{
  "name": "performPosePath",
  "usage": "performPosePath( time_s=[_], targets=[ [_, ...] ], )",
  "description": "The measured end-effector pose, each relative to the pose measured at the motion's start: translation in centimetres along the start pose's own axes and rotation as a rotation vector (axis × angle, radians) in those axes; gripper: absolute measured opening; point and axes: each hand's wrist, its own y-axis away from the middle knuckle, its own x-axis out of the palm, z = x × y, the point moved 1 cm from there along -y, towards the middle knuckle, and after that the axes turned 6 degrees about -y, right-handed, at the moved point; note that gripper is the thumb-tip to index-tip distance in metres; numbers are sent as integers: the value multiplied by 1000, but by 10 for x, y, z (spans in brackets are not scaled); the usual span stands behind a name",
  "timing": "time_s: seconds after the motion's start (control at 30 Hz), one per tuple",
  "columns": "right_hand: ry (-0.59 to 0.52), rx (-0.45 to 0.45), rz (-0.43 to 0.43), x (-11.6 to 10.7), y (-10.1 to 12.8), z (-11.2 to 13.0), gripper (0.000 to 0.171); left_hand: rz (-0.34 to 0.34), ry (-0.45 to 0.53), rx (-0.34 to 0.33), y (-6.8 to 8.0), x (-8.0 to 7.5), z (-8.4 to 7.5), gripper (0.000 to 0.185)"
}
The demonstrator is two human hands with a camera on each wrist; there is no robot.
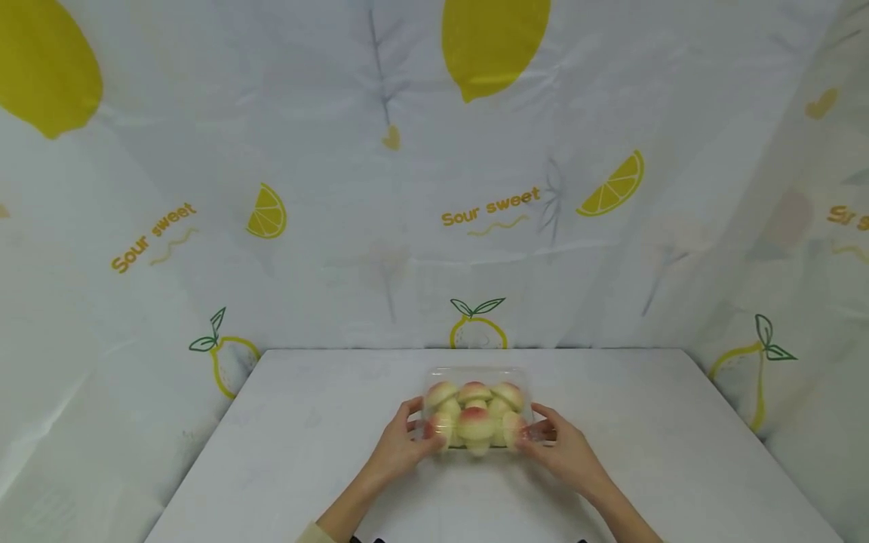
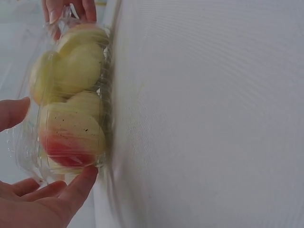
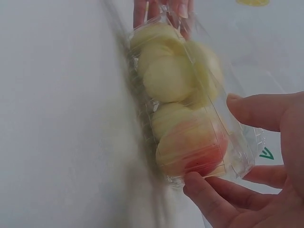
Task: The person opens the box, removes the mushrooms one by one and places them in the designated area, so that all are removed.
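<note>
Head view shows me first the big cloth backdrop (image 1: pixel 380 188) with printed lemons and the words "Sour sweet"; it hangs behind and on both sides of a white table (image 1: pixel 679 437). On the table, near the middle and toward my side, sits a clear plastic box (image 1: pixel 477 375) filled with peaches (image 1: pixel 475 422), pale yellow with red blush.

My left hand (image 1: pixel 400 446) holds the left end of the box, with thumb and fingers curled around its wall. My right hand (image 1: pixel 565 451) does the same at the right end, so both hands are closed on it. In the left wrist view the thumb is on one face of the box (image 2: pixel 28 156) and the fingers (image 2: pixel 78 187) under its edge; the right wrist view shows the same kind of pinch on the box (image 3: pixel 240 156).

I judge the plastic thin and springy, easy to dent and a little slippery, and the lid may pop if squeezed. The fruit makes it somewhat heavy and it bruises easily. I think the best hold is at the two short ends, low near the rim, with gentle pressure.
</note>
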Motion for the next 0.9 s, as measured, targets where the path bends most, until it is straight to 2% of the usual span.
performPosePath(
  time_s=[0.3,0.53,0.73,0.9],
  targets=[
    [-8,-19,33,10,1,4,74,-4,16,-7,9,-14,6,82],
    [-29,-107,75,10,5,9,72,2,26,5,14,-21,8,83],
    [-45,-187,185,0,6,5,75,8,13,23,14,-20,11,86],
    [-37,-196,248,-8,9,1,77,18,-23,54,14,-17,12,90]
  ],
)
